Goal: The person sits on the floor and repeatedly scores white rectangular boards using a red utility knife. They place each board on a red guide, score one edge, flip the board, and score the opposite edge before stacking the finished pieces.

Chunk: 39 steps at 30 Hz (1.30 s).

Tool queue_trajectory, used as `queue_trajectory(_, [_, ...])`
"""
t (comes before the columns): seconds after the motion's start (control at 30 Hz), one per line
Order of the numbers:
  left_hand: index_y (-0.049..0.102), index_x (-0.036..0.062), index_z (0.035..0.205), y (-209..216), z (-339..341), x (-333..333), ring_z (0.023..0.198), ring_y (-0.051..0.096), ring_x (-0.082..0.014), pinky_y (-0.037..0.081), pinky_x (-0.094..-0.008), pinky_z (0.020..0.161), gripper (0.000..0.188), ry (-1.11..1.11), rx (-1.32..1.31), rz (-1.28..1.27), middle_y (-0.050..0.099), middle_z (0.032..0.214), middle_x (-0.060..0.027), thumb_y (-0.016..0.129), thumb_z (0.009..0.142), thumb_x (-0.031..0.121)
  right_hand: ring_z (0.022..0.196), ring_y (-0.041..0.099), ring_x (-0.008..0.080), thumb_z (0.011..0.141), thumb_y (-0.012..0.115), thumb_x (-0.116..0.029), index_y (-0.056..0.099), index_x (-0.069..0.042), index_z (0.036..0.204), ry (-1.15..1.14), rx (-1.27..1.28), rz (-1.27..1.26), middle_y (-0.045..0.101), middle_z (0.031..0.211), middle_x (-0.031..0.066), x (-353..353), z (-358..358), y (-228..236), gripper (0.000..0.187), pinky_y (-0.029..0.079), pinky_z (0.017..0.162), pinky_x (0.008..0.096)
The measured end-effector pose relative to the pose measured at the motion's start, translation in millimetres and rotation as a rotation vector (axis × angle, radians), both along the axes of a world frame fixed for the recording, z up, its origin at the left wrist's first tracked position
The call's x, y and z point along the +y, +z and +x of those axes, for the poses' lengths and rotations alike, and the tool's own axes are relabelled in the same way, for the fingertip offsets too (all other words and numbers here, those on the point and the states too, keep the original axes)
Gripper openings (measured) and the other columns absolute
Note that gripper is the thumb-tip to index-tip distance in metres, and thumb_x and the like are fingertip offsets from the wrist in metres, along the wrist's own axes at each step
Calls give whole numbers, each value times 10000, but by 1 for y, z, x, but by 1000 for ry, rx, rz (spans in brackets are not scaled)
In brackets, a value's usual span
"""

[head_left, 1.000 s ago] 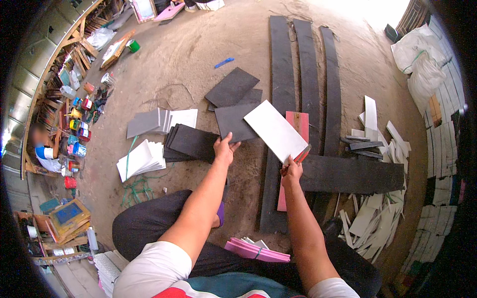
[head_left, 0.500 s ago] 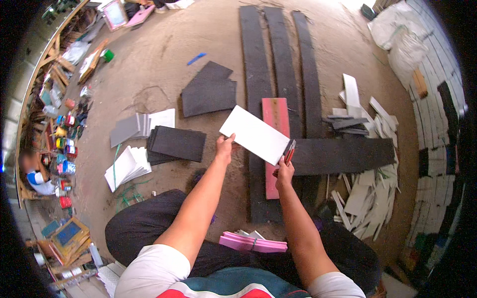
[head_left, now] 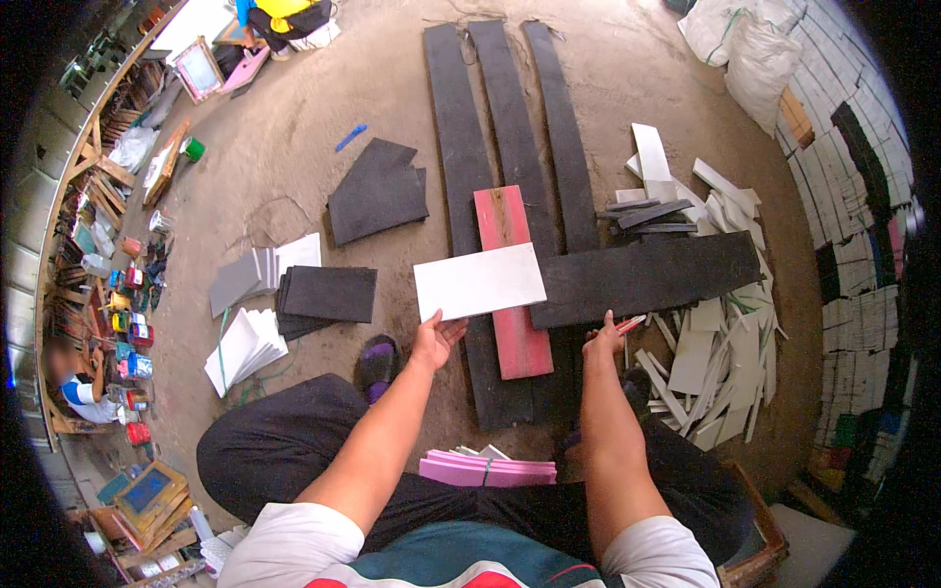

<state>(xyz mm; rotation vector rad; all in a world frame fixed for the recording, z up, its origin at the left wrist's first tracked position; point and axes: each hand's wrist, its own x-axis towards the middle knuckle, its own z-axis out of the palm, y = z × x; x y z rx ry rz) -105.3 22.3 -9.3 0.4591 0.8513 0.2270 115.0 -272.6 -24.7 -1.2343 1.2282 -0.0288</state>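
A white rectangular sheet (head_left: 478, 282) lies across a worn pink board (head_left: 520, 343). My left hand (head_left: 438, 340) is at the sheet's lower left edge, its fingers spread and the thumb near the rim; I cannot tell if it touches. My right hand (head_left: 603, 338) grips a red utility knife (head_left: 630, 325), which points to the right. It is just below a broad black strip (head_left: 652, 279), whose left end meets the white sheet. Under the pink board run long black strips (head_left: 459, 127).
Stacked black pieces (head_left: 333, 294), fanned white sheets (head_left: 245, 348) and loose black pieces (head_left: 377, 201) lie to the left. White offcuts (head_left: 725, 363) are heaped at the right. A tied pink bundle (head_left: 485, 468) is near my lap. Another person (head_left: 86, 387) sits at the far left.
The white sheet has come down from a tilted hold in both hands to lie level on the pink board. My right hand has left it and moved right with the knife; my left fingers have spread.
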Motion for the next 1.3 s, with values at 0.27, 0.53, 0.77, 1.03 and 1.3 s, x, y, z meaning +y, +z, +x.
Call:
queue_trajectory(0.27, [531, 36, 1320, 3, 1, -13, 1155, 668, -372, 544, -483, 980, 378, 24, -73, -59, 655, 1283, -174, 578, 1023, 265, 520, 525, 175, 889, 809, -207, 549, -88, 1012, 35, -115, 302, 594, 719, 41, 22, -27, -25, 311, 428, 440, 311])
queue_trajectory(0.53, [495, 49, 1358, 1, -5, -25, 1159, 649, -382, 556, -515, 976, 393, 54, -83, -97, 614, 1325, -184, 602, 1007, 189, 633, 618, 236, 1001, 644, -327, 636, 2, 1082, 401, -111, -283, 668, 824, 85, 91, -176, -89, 339, 502, 565, 384])
queue_trajectory(0.77, [520, 20, 1322, -18, -26, -32, 1094, 698, -378, 594, -481, 897, 346, -14, -59, -76, 664, 1243, -175, 591, 1020, 175, 863, 645, 236, 917, 767, -271, 653, 13, 1145, 561, -520, -875, 682, 944, 58, 77, -105, 14, 381, 505, 846, 377])
queue_trajectory(1.03, [536, 70, 1316, -9, -21, -53, 922, 737, -305, 607, -423, 760, 351, -89, 67, 65, 695, 1148, -141, 645, 995, 164, 777, 598, 108, 858, 792, -100, 690, -21, 1017, 900, -466, -233, 694, 893, 2, 56, -56, 4, 204, 479, 725, 300])
queue_trajectory(1.3, [714, 8, 1088, -32, -20, -35, 826, 725, -326, 545, -434, 757, 415, -333, 560, 1035, 753, 933, -182, 785, 871, 354, 659, 538, 120, 837, 813, -182, 696, -28, 909, 937, -418, -451, 659, 743, 13, 63, -50, 2, 207, 469, 650, 343])
